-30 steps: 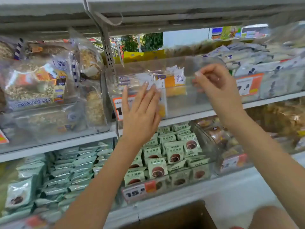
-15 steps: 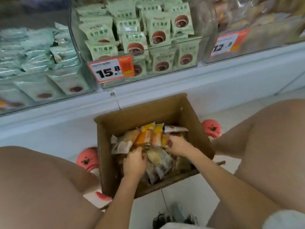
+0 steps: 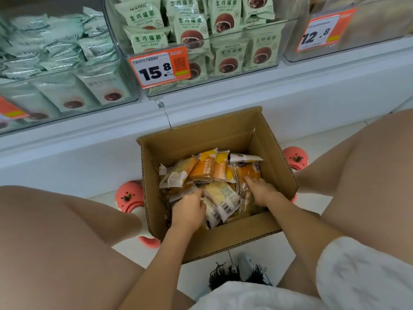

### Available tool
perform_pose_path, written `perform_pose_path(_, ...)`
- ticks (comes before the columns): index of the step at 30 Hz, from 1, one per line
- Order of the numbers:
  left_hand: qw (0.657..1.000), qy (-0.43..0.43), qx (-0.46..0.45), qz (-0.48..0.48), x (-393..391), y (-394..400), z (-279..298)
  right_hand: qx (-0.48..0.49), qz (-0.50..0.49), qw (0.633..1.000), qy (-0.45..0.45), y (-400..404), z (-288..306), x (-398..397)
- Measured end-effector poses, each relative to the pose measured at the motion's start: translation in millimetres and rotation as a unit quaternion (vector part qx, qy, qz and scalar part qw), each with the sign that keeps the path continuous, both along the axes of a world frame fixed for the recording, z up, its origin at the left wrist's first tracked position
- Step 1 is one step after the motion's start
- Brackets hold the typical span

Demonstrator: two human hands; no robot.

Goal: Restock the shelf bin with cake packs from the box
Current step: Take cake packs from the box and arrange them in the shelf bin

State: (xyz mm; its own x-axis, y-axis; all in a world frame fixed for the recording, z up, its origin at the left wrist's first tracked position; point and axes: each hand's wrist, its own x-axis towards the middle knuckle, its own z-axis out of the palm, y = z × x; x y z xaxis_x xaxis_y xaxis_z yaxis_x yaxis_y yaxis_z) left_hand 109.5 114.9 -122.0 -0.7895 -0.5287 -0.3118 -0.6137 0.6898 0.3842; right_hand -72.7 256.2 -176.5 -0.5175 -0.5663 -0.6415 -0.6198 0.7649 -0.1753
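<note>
**Both hands down in the box, shelf bin out of sight**

Grip first: my left hand (image 3: 188, 212) has its fingers curled down into the heap of cake packs (image 3: 213, 182), closed on the packs under it, though I cannot tell how many. My right hand (image 3: 260, 191) lies on an orange pack at the right of the heap with fingers bent over it; whether it has truly caught hold I cannot tell.

By my reading the restock is mid-course. The cardboard box (image 3: 202, 140) on the floor between my knees holds a loose pile of orange and yellow packs, well below its rim, so plenty is left to carry up. The bin meant to receive them does not show, so I cannot say how full it is.

On the shelf above, a clear bin (image 3: 223, 82) holds pale green packs printed with a brown round cake, behind a price tag (image 3: 159, 67) reading 15.8. A neighbouring bin carries a tag (image 3: 321, 30) reading 12.8.
</note>
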Motion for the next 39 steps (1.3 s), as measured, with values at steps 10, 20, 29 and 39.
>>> perform_pose_path(10, 0.996, 0.018, 0.064, 0.058, 1, -1, 0, -0.008, 0.036, 0.998, 0.056, -12, 22, -4)
perform_pose_path(20, 0.545, 0.048, 0.734, 0.403, -9, -27, 14, -0.382, 0.006, 0.912, -0.148, -37, 131, 22)
perform_pose_path(29, 0.576, 0.262, 0.640, 0.437, -20, -30, 24, -0.340, -0.353, 0.803, -0.341, -34, 104, 21)
perform_pose_path(39, 0.607, 0.340, 0.589, 0.411, -27, -21, 28, -0.352, -0.424, 0.738, -0.390, -39, 83, 40)
